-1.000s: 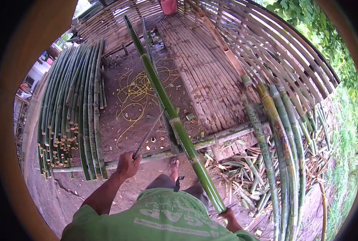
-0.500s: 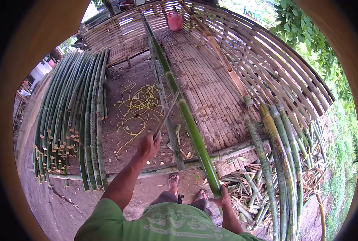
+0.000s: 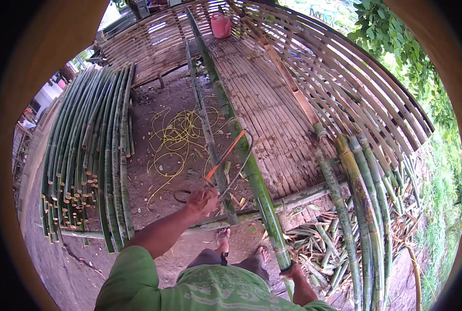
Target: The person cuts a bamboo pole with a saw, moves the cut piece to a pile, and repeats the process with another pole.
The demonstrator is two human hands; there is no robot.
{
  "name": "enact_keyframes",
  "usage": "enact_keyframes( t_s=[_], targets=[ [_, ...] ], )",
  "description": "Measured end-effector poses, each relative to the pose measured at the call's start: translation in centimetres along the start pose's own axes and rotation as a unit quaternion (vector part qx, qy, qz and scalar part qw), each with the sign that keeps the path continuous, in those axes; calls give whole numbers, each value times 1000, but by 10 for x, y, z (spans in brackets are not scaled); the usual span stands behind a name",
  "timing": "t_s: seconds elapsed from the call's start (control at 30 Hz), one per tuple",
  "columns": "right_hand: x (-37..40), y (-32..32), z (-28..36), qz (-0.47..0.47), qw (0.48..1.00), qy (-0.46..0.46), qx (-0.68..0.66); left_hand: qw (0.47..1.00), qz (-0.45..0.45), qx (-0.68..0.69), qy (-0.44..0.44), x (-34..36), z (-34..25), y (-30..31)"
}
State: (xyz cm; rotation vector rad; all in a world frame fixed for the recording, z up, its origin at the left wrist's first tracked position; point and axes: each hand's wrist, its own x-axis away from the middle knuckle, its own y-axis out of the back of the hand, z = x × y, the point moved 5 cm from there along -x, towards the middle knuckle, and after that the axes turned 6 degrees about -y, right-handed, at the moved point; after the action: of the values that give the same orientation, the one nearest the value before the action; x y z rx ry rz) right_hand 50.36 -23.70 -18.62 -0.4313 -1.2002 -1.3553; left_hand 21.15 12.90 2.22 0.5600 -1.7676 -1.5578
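Observation:
A long green bamboo pole (image 3: 263,202) runs from beside my body toward the back of the raised bamboo platform. Near its close end, my right hand (image 3: 293,270) is wrapped around it, and a short length sticks out past the hand toward me. My left hand (image 3: 202,202) is closed around what looks like a bow saw (image 3: 227,154), with a straight orange bar and a thin curved frame. The saw's far end overlaps the pole in this view. Left of it, a thinner grey-green pole (image 3: 208,129) spans the gap, and yellow cord (image 3: 182,127) lies loosely coiled on the dirt.
Many cut bamboo poles (image 3: 86,150) are stacked at left. The slatted platform (image 3: 264,111) holds a red jug (image 3: 221,26) at its far end. Upright poles (image 3: 353,202) lean at right above a heap of bamboo offcuts (image 3: 319,249). A crosswise pole (image 3: 236,217) lies before my feet.
The green pole has shifted toward me through the frame, with my right hand lower on it. My left hand has moved right, and the saw has turned so its frame shows.

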Motion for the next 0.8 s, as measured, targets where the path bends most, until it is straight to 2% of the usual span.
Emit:
enact_keyframes(
  t_s=[0.1,0.17,0.27,0.37,0.53,0.57,0.67,0.8],
  targets=[
    [-14,-10,-19,-21,995,-12,96,1000,18,-17,-4,-9,7,-2],
    [1,-6,-9,-51,990,-8,133,999,12,-34,-20,-20,16,-23],
    [24,0,9,-82,980,-23,178,995,-78,-19,-61,-28,36,-64],
    [25,1,4,-79,980,-33,178,1000,19,-20,-8,-30,19,-23],
    [41,19,17,-84,985,-31,150,998,26,54,18,-39,24,-33],
    [42,20,27,-109,977,-40,180,997,23,69,26,-39,24,-35],
    [30,23,57,-74,985,-26,153,997,53,59,4,-50,29,-35],
    [31,15,111,-62,989,26,134,998,23,58,6,-59,45,-37]
  ],
)
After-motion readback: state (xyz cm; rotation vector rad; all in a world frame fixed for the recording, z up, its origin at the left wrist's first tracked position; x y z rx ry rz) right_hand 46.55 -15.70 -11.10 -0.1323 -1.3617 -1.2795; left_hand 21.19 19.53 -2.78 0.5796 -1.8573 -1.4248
